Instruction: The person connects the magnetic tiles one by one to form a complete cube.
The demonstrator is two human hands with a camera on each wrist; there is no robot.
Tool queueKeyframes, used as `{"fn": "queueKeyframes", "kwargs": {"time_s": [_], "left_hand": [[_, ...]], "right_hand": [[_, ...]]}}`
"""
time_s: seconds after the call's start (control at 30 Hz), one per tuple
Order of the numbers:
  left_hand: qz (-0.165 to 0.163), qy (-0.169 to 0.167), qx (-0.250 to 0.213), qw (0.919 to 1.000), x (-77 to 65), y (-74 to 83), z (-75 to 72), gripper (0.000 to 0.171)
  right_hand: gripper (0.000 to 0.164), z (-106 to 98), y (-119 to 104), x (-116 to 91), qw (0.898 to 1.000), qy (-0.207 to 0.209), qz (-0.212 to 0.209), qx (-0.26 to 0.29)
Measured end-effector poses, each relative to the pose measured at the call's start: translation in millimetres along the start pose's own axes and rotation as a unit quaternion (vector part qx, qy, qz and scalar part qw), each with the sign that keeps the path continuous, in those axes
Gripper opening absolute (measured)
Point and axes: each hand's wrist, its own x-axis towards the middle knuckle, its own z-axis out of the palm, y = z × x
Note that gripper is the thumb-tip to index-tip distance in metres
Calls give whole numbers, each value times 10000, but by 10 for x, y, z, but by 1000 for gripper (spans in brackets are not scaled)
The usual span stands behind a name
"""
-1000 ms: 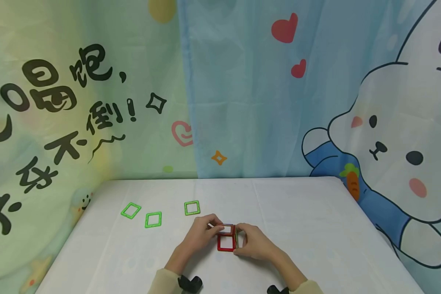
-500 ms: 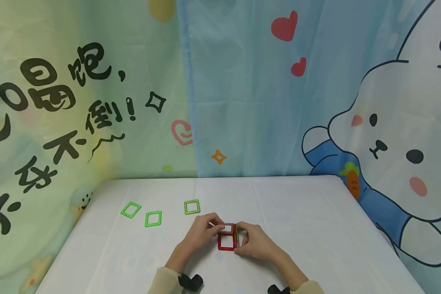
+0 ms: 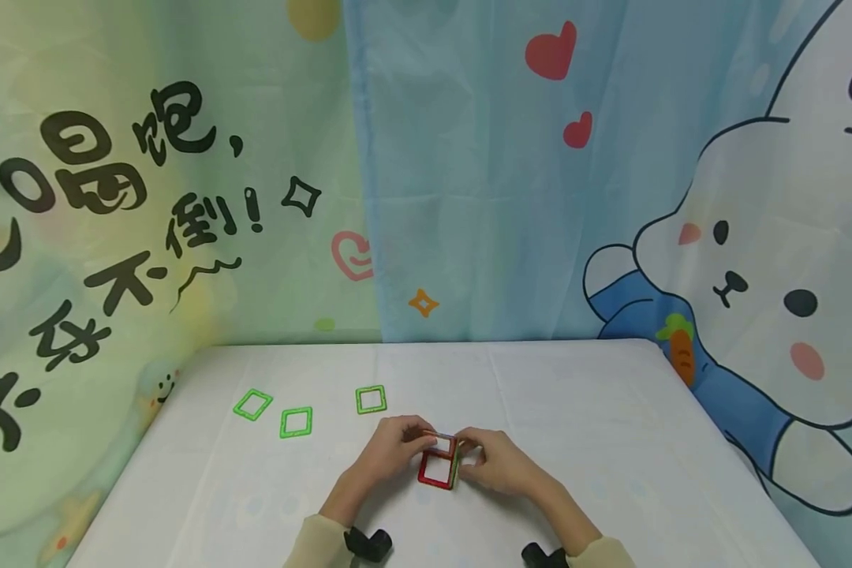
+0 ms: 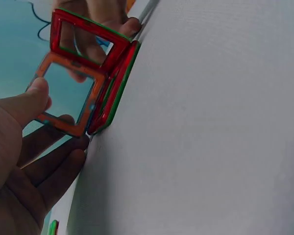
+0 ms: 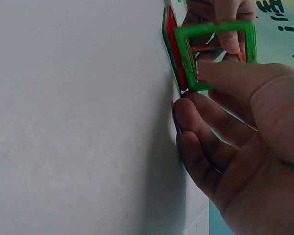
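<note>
Three square magnetic tiles with open-looking centres meet at a corner in front of me. The red tile (image 3: 435, 483) with a green back lies flat on the table. Behind it stands an orange tile (image 4: 77, 130), pinched by my left hand (image 3: 390, 451) with the thumb on its near face and fingers behind. On the right side a green-and-red tile (image 5: 215, 27) stands upright, edge-on from the head. My right hand (image 3: 498, 467) grips that one, its thumb across the frame. In the left wrist view, the right fingers show through this tile's window.
Further back on the white table (image 3: 575, 410) lie three loose green square tiles: one turned like a diamond (image 3: 241, 412), a middle one (image 3: 283, 426), and one nearest the hands (image 3: 359, 403). A printed curtain (image 3: 461, 237) hangs behind the table.
The joined tiles have turned slightly, the flat red one now sitting askew with its right front corner nearer me. My right thumb has shifted up from that front corner.
</note>
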Motion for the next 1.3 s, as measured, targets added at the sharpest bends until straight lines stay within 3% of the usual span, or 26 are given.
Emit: {"fn": "queueKeyframes", "kwargs": {"time_s": [0.13,0.27,0.47,0.63,0.93,1.3], "left_hand": [[-82,-115,98,9999,-15,1,-5,18],[-335,-172,623,9973,-56,22,-31,21],[-809,-335,1555,9839,-152,88,-64,32],[-758,-486,2032,9750,-162,109,-17,39],[-771,-504,2091,9735,-92,130,-41,25],[-911,-289,2070,9737,-55,116,-40,16]], "right_hand": [[28,-9,6,6,9999,0,-84,-75],[27,-1,0,-9,9999,-4,-115,-72],[34,16,4,-36,9997,154,-28,-194],[27,14,-1,-54,9993,276,12,-242],[12,35,-58,-83,9990,393,3,-214],[13,126,-103,-123,9982,574,24,-147]]}}
